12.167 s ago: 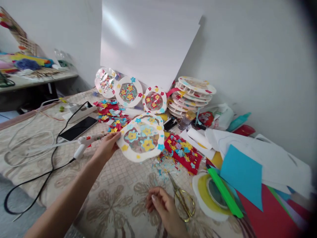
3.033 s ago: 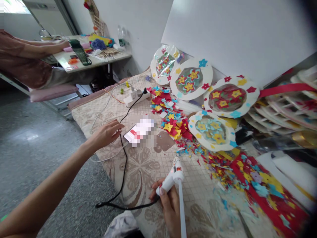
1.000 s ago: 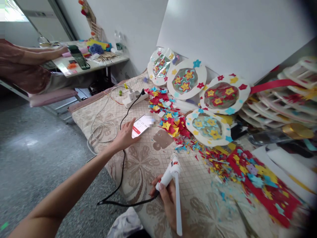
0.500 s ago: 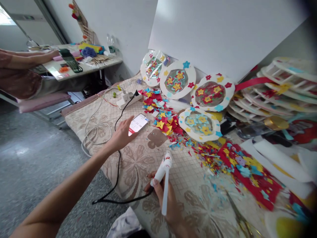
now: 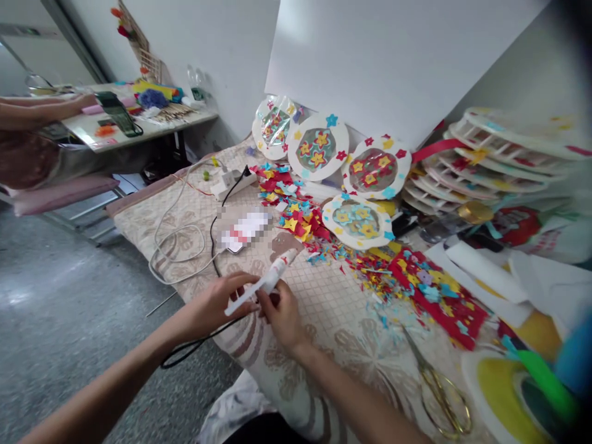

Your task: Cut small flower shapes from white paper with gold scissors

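A white hot glue gun (image 5: 272, 275) is held between my two hands over the near edge of the table, its nozzle pointing away and to the right. A pale glue stick (image 5: 241, 300) sticks out of its back end toward me. My left hand (image 5: 217, 308) is closed on the gun from the left, some fingers hidden behind it. From the right, my right hand (image 5: 284, 311) grips it with thumb and fingers. A black cord (image 5: 189, 348) hangs below my left hand. Just beyond lies a phone (image 5: 245, 229), its screen blurred out.
Several round white flower-decorated panels (image 5: 318, 148) lean at the back. Coloured paper scraps (image 5: 296, 216) spread across the table. Gold-handled scissors (image 5: 439, 388) lie at the right front, near a tape roll (image 5: 494, 394). A power strip (image 5: 234, 183) sits farther left. Another person's arm (image 5: 46, 111) rests at a second table.
My left hand has left the phone and come to the glue gun. The gun has moved left and up, and its glue stick now points left toward me. The view has shifted slightly right.
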`<move>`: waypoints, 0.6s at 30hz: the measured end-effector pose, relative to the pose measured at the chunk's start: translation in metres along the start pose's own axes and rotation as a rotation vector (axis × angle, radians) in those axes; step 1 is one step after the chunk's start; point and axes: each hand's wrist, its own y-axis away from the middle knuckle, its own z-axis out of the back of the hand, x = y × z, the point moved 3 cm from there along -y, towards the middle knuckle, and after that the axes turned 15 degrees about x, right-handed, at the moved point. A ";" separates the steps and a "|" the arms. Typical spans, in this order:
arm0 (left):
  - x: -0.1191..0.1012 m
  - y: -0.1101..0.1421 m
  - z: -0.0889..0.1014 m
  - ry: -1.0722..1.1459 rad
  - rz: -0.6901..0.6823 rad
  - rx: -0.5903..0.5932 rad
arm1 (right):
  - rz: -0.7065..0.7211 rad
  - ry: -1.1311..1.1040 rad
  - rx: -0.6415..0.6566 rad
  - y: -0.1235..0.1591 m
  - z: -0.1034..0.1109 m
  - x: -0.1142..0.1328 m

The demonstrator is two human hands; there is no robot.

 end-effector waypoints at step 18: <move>0.045 -0.042 -0.011 -0.085 0.181 -0.328 | 0.112 0.252 -0.003 -0.013 0.003 -0.001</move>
